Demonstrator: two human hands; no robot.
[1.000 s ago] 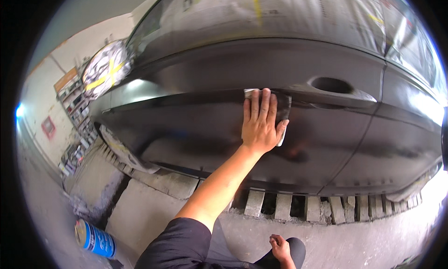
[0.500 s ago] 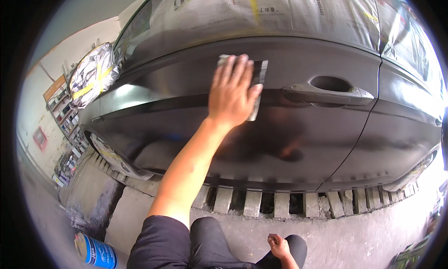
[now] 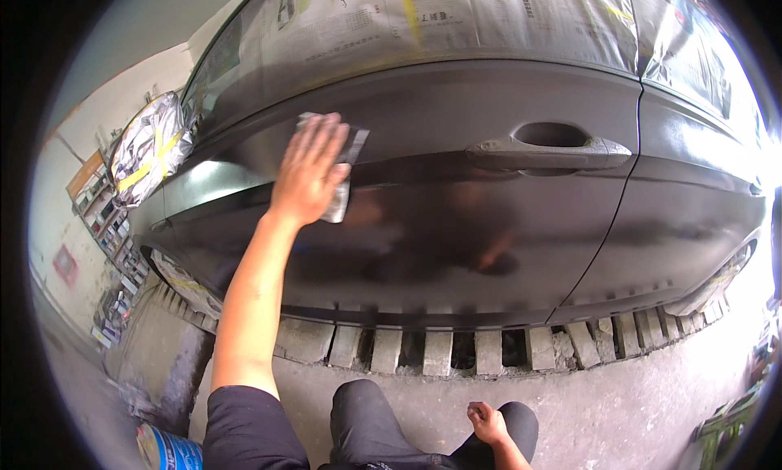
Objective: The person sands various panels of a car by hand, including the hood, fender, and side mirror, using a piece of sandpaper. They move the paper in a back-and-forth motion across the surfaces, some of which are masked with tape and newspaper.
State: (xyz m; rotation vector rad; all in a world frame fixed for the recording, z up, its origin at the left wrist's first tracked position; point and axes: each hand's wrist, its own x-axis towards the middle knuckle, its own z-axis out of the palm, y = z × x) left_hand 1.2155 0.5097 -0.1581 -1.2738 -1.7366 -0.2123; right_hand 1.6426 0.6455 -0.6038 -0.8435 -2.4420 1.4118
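My left hand [image 3: 305, 181] lies flat against the dark grey car door [image 3: 423, 250], left of the door handle [image 3: 607, 154]. Under its palm and fingers is a thin grey sheet [image 3: 353, 148], pressed onto the panel; its dark and silvery edges stick out past the thumb and fingertips. Most of that sheet is hidden, and whether it is paper or cloth I cannot tell. Lower right, my right hand [image 3: 489, 425] rests by my right knee with curled fingers, and no object shows in it.
Taped newspaper [image 3: 456, 22] masks the car windows. Silvery film with yellow tape wraps the side mirror [image 3: 147, 156]. Concrete blocks [image 3: 440, 352] line the floor below the door. A blue bucket [image 3: 169, 447] stands lower left, and shelves [image 3: 106, 201] stand along the far left wall.
My left hand has slid left along the door, taking the grey sheet with it, farther from the handle. The view has shifted slightly. My right hand stays by the knee.
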